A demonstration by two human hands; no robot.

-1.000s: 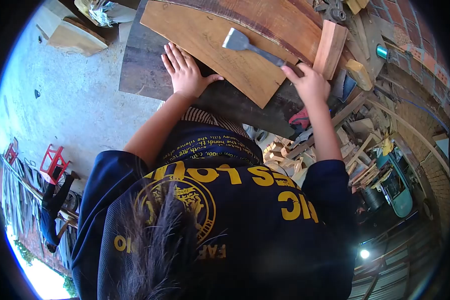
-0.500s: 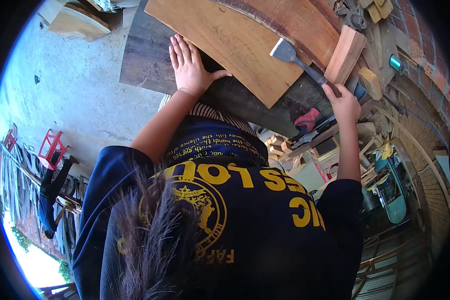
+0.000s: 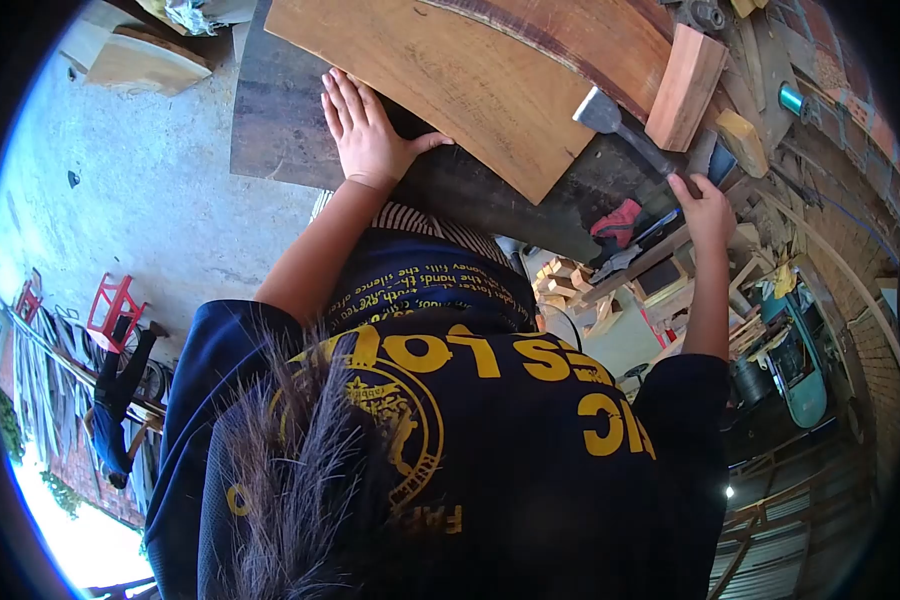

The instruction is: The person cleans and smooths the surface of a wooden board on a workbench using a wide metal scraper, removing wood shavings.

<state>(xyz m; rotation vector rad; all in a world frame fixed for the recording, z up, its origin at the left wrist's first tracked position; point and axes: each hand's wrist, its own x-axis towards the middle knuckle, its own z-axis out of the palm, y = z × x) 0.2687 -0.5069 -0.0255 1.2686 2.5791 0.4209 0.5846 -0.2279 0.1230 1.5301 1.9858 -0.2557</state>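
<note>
My left hand (image 3: 370, 145) lies flat with fingers spread on the dark tabletop (image 3: 280, 130), against the near edge of a light brown wooden board (image 3: 450, 90). The thumb is stretched out to the right along that edge. My right hand (image 3: 707, 208) is closed round the handle end of a scraper (image 3: 635, 140) with a wide, flat metal blade. The blade is at the board's right end; whether it touches the board I cannot tell. Just beyond the scraper sits a reddish wooden block (image 3: 686, 88). Behind the board lies a reddish-brown slab (image 3: 570, 40).
A pink and black item (image 3: 617, 222) lies near the table's right edge. To the right are a yellowish block (image 3: 742, 143), a green spool (image 3: 792, 99) and a teal machine (image 3: 803, 385). Far left, a person (image 3: 115, 420) is near a red stand (image 3: 116, 310).
My right hand and the scraper have moved right, taking the blade from over the board to its right end. The board and my left hand appear slightly farther left and up in view.
</note>
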